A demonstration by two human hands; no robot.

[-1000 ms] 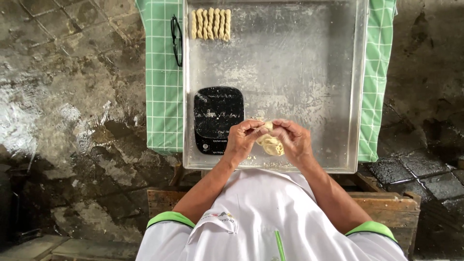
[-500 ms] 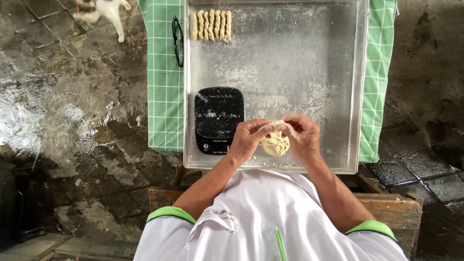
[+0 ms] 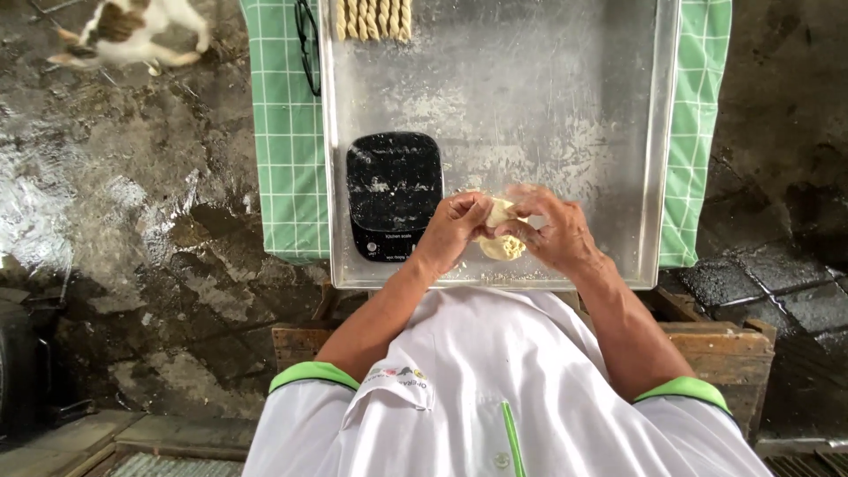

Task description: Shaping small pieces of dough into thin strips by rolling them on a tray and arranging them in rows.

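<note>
We are seeing one tray (image 3: 658, 132), one black scale (image 3: 393, 194), one dough lump (image 3: 501, 231) between two hands, about six twisted dough sticks (image 3: 374, 18), one pair of glasses (image 3: 306, 44), one green cloth (image 3: 287, 159) and one cat (image 3: 132, 31).

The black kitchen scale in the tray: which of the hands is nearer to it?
Left. The left hand is just beside the black scale; the right hand is further away, beyond the dough.
</note>
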